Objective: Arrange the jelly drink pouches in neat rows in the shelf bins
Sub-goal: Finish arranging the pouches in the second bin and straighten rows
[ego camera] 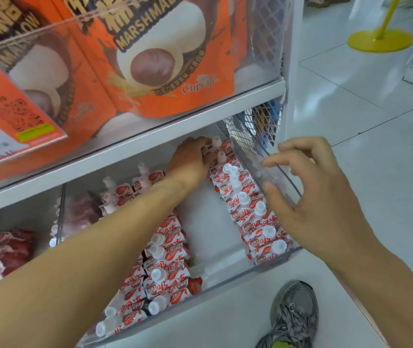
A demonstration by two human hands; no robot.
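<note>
Jelly drink pouches [247, 204], soft, light and likely best pinched near their stiff caps, line the clear bin [228, 278], where the left hand [190, 162] grips one at the back, while the right hand [311, 197] hovers loosely spread.

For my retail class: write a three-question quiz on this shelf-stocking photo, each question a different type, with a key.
1. True or false: the left hand is at the back of the clear bin, on a jelly pouch.
2. Multiple choice: where is the bare strip of bin floor? A) between the two pouch rows B) left of both rows C) there is none
3. Fill in: the bags on the shelf above read "____".

Key:
1. True; its fingers are on the rearmost pouch of the right row.
2. A.
3. Marshmallow. The right hand, fingers spread, is at the bin's right wall and holds nothing.
</note>
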